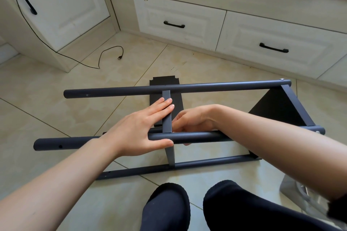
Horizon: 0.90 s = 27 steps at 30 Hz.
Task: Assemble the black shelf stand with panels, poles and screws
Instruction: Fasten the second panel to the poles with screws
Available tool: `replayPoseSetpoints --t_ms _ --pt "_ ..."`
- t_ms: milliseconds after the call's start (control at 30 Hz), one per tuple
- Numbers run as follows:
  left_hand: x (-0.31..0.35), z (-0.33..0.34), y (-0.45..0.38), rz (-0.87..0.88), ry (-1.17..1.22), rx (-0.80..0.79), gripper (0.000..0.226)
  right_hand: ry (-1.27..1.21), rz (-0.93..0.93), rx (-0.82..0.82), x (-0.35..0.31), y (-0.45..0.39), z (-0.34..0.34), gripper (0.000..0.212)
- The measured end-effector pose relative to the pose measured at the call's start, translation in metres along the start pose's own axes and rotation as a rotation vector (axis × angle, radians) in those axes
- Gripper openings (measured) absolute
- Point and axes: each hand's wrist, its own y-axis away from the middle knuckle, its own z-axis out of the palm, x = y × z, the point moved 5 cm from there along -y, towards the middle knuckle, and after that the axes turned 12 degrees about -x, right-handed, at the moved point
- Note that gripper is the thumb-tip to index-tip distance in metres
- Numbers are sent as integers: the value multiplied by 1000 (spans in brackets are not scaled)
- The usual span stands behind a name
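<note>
Shelf frame (277, 107) lies on its side on the tiled floor (56, 103). Left hand (139, 129): fingers straight, flat against the middle panel (167, 118), thumb along the near pole (197, 136). Right hand (193, 120): fingers hidden behind the panel, grip cannot be told.

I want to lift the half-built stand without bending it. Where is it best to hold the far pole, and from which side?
Probably grip the far pole near its right end, beside the screw fixing it to the end panel. Come from above with fingers curling round it. It lies level and bare on top; its left end is free and would flex.
</note>
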Motion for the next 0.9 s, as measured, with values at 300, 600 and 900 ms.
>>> replayPoseSetpoints --t_ms 300,600,900 --pt "0 -1 -1 -4 -3 -1 96 -34 9 -44 2 4 0 19" --pt "0 -1 0 -3 4 3 96 1 7 -12 5 -1 -4 22" --pt "-2 1 -2 1 33 0 96 -38 -29 -68 2 3 -1 17"
